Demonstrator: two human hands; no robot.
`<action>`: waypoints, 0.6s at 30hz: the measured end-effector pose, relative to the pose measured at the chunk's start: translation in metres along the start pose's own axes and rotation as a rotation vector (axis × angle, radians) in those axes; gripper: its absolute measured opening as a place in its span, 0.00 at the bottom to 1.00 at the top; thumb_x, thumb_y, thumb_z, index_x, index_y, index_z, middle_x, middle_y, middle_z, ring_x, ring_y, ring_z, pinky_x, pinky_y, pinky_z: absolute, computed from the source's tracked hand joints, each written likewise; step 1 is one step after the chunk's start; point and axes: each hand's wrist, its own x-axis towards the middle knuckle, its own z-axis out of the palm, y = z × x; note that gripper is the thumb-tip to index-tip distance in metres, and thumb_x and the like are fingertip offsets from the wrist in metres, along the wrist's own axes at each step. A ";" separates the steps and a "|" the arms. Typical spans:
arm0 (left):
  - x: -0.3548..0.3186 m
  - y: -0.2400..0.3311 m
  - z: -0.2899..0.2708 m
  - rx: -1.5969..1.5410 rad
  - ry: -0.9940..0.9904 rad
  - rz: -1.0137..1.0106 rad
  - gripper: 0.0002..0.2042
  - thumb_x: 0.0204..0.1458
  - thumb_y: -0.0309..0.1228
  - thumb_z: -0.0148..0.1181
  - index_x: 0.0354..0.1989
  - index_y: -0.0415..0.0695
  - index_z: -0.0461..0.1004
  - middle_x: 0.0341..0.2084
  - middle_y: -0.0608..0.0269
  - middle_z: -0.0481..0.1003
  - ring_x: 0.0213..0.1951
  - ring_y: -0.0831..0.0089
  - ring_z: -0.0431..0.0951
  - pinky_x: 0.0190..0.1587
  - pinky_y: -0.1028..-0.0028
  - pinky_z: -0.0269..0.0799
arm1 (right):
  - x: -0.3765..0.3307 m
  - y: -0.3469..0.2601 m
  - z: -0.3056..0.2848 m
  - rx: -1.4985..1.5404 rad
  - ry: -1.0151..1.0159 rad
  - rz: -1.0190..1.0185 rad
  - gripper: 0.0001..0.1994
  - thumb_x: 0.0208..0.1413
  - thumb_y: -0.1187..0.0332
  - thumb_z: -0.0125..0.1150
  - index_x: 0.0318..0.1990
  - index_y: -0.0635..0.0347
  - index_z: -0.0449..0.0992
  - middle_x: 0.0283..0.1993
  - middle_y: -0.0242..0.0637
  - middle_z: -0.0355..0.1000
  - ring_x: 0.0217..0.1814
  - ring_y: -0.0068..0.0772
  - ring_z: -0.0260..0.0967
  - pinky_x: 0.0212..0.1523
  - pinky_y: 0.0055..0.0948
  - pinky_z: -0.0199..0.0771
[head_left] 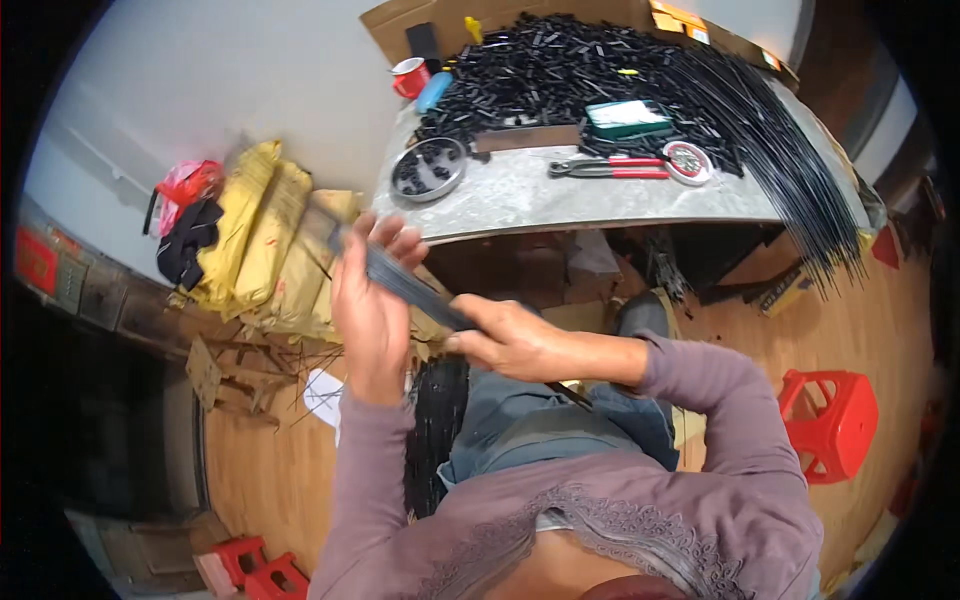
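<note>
Mauve sleeves rise from the lower edge, and both hands meet over the lap on one bundle of thin black rods: the left hand wraps its upper end with fingers curled around it, probably to keep the tips level, while the right hand clamps the lower part so the rods stay together. Beyond them, the grey table carries a heap of small black parts, a metal dish, red-handled pliers and loose long rods fanned off its right edge, all within reach.
</note>
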 end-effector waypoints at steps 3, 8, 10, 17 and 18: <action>0.034 0.001 0.038 0.053 -0.020 0.163 0.17 0.63 0.38 0.46 0.51 0.35 0.64 0.37 0.50 0.75 0.35 0.65 0.78 0.39 0.68 0.77 | -0.017 -0.001 -0.014 0.110 0.032 0.128 0.10 0.60 0.64 0.50 0.36 0.64 0.65 0.20 0.40 0.67 0.20 0.34 0.66 0.23 0.34 0.66; 0.062 0.020 0.047 0.136 -0.216 0.006 0.20 0.63 0.40 0.45 0.52 0.33 0.66 0.36 0.50 0.76 0.35 0.63 0.79 0.38 0.66 0.77 | -0.033 0.006 -0.033 0.187 0.028 0.186 0.08 0.64 0.66 0.45 0.40 0.61 0.65 0.21 0.28 0.64 0.19 0.18 0.62 0.19 0.20 0.63; 0.068 0.022 0.055 0.109 -0.203 -0.010 0.20 0.63 0.40 0.45 0.52 0.33 0.65 0.37 0.49 0.76 0.35 0.63 0.79 0.38 0.67 0.77 | -0.037 0.017 -0.036 0.204 0.032 0.166 0.08 0.65 0.66 0.44 0.40 0.62 0.65 0.22 0.29 0.65 0.20 0.18 0.63 0.21 0.21 0.65; 0.084 0.015 0.075 0.082 -0.388 -0.188 0.20 0.63 0.40 0.45 0.53 0.34 0.65 0.40 0.50 0.74 0.39 0.61 0.78 0.41 0.64 0.78 | -0.042 0.021 -0.052 0.284 -0.091 0.262 0.10 0.65 0.66 0.45 0.43 0.64 0.67 0.25 0.33 0.71 0.26 0.20 0.68 0.28 0.22 0.70; 0.091 0.015 0.073 -0.013 -0.442 -0.235 0.20 0.63 0.40 0.46 0.53 0.34 0.65 0.40 0.50 0.75 0.39 0.61 0.78 0.42 0.64 0.78 | -0.043 0.026 -0.054 0.243 -0.107 0.259 0.11 0.65 0.65 0.47 0.42 0.65 0.68 0.26 0.34 0.72 0.28 0.23 0.70 0.31 0.25 0.72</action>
